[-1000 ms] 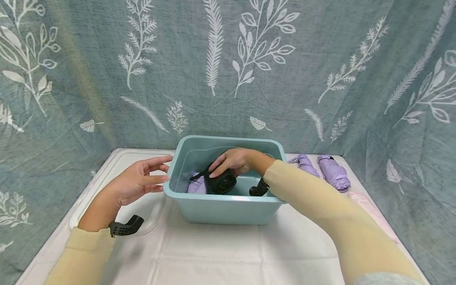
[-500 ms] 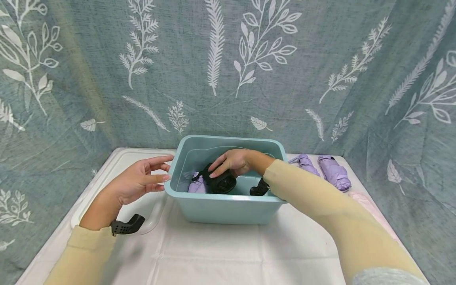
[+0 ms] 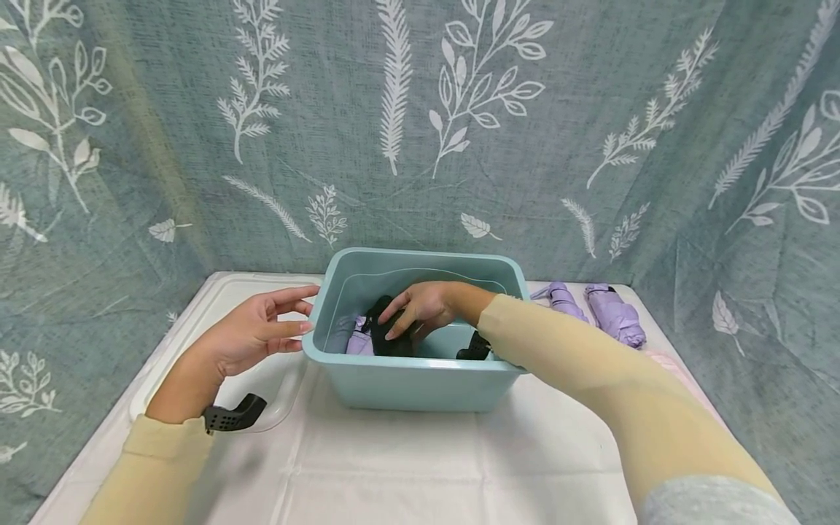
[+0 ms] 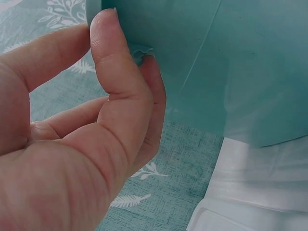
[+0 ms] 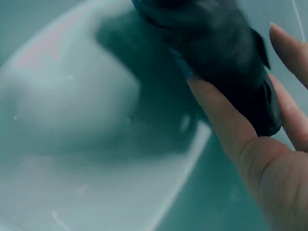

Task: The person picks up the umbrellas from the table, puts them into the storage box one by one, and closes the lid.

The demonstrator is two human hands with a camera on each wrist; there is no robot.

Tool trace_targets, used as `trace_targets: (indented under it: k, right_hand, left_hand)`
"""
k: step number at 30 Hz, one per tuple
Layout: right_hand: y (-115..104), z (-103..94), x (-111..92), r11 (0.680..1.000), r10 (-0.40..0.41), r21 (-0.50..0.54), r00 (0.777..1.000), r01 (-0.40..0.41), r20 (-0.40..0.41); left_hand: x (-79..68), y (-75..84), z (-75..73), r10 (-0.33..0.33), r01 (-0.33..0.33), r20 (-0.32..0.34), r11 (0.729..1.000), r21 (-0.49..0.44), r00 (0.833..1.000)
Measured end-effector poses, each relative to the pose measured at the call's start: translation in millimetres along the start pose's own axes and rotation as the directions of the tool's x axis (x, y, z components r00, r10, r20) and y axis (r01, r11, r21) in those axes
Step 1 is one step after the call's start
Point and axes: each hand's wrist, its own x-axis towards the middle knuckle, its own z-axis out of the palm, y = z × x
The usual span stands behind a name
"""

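My right hand (image 3: 428, 305) reaches into a blue-green plastic bin (image 3: 420, 386) and grips a black folded umbrella (image 3: 391, 337). In the right wrist view, the thumb lies along one side of this umbrella (image 5: 216, 53) and fingers rest on the other. Beside it, at the bin's left end, lies a light purple folded umbrella (image 3: 360, 341), partly hidden by the front wall. At the bin's left rim, the fingertips of my left hand (image 3: 252, 332) touch the outside, loosely bent. The left wrist view shows thumb and fingers of that hand (image 4: 120, 110) against the rim.
A whitish lid (image 3: 256, 386) lies left of the bin, under my left forearm. To the right are two purple folded umbrellas (image 3: 615, 315) and a pale pink item (image 3: 676, 375), partly hidden by my sleeve. A patterned curtain (image 3: 420, 204) hangs close behind.
Inside the bin, my right hand has shifted slightly left and turned the black umbrella; its round end no longer shows in the head view. My left hand stays at the rim.
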Motion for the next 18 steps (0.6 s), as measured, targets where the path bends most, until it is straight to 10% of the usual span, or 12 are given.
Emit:
trace_targets:
  k: [18]
  right_hand:
    - [0.7, -0.5, 1.0, 0.992, 0.092, -0.082, 0.995, -0.095, -0.036]
  left_hand:
    - [-1.0, 2.8, 1.2, 0.0, 0.0, -0.005, 1.0, 0.0, 1.0]
